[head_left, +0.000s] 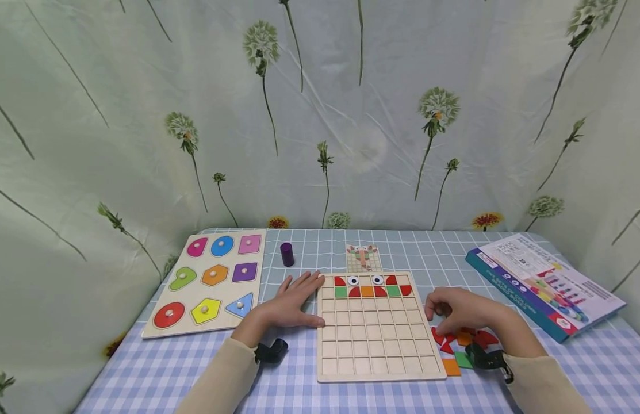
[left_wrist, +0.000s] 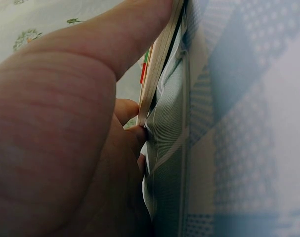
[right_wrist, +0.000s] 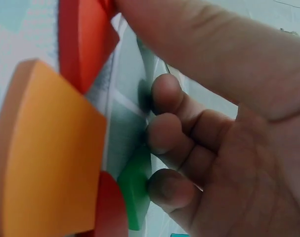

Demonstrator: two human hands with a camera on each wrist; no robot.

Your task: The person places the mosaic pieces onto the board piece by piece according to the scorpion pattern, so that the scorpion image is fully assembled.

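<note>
My left hand lies with fingers spread along the left edge of a wooden grid board, its thumb and fingertips at that edge. In the left wrist view, the thumb crosses over the board's side. The board's top two rows hold red, green and orange pieces and two eye pieces. My right hand is low over a loose pile beside the board, fingers loosely bent. Its thumb touches a red piece in the right wrist view, while the visible fingertips stand apart from it. Near them lie an orange piece and a green piece.
Behind the board lies a small pattern card. A shape puzzle board with knobs is at left, and a purple cylinder stands near it. A boxed set lies at right. A checked cloth covers the table.
</note>
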